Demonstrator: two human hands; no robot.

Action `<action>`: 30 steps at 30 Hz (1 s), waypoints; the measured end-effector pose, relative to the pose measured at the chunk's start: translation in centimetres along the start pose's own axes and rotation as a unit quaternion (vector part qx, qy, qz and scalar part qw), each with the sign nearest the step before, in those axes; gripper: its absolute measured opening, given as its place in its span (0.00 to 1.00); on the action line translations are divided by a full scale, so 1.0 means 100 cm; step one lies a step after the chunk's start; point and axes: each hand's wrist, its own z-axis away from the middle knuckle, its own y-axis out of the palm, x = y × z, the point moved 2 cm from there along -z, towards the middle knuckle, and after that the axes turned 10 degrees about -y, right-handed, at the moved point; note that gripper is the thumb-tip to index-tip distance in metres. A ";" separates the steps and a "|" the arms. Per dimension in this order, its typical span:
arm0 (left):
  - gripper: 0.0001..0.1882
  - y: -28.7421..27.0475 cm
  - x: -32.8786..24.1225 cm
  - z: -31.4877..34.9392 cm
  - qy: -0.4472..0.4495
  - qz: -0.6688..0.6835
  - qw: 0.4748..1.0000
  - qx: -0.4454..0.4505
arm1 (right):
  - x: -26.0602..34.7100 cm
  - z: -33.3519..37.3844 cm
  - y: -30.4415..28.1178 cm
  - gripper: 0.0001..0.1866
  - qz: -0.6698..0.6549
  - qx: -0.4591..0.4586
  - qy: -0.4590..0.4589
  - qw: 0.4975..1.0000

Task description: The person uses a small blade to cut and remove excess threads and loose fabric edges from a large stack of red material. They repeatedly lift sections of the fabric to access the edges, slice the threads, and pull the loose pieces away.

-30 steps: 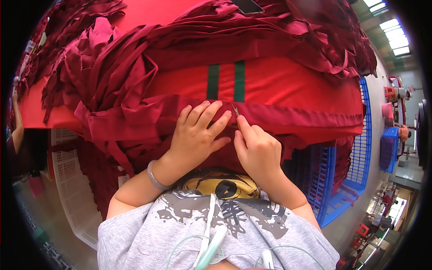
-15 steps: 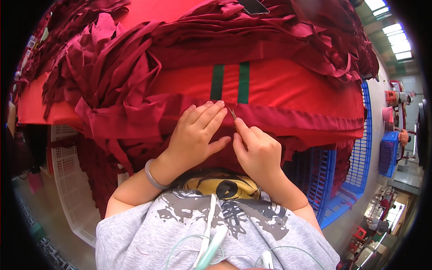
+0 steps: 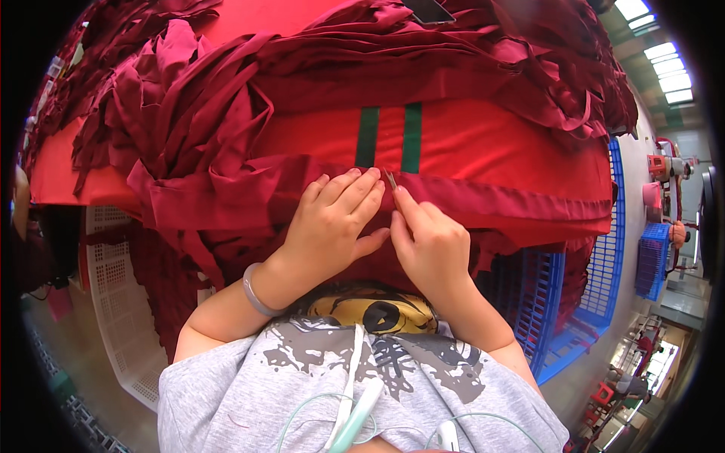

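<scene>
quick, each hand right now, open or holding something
Left hand: open, palm down, fingers on the dark red fabric strip.
Right hand: closed, holding a small pointed metal tool.

Close, downward head-worn fisheye view over the maroon strip (image 3: 498, 198)

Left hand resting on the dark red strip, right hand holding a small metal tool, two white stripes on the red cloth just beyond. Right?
Not quite: the two stripes are dark green, not white, as the head view shows. The rest is right: left hand on the dark red strip, right hand holding the small metal tool, stripes on the red cloth.
</scene>
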 end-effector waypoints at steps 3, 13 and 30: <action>0.29 0.000 -0.001 -0.001 0.002 -0.006 1.000 0.003 | -0.002 -0.005 0.003 0.16 0.012 -0.072 0.021 0.997; 0.27 -0.002 -0.001 0.001 0.003 0.006 1.000 0.008 | 0.003 0.005 -0.010 0.16 0.031 -0.004 0.016 0.999; 0.28 -0.005 0.000 0.002 -0.006 0.029 0.999 0.014 | -0.017 -0.025 -0.019 0.18 -0.111 -0.114 0.057 0.986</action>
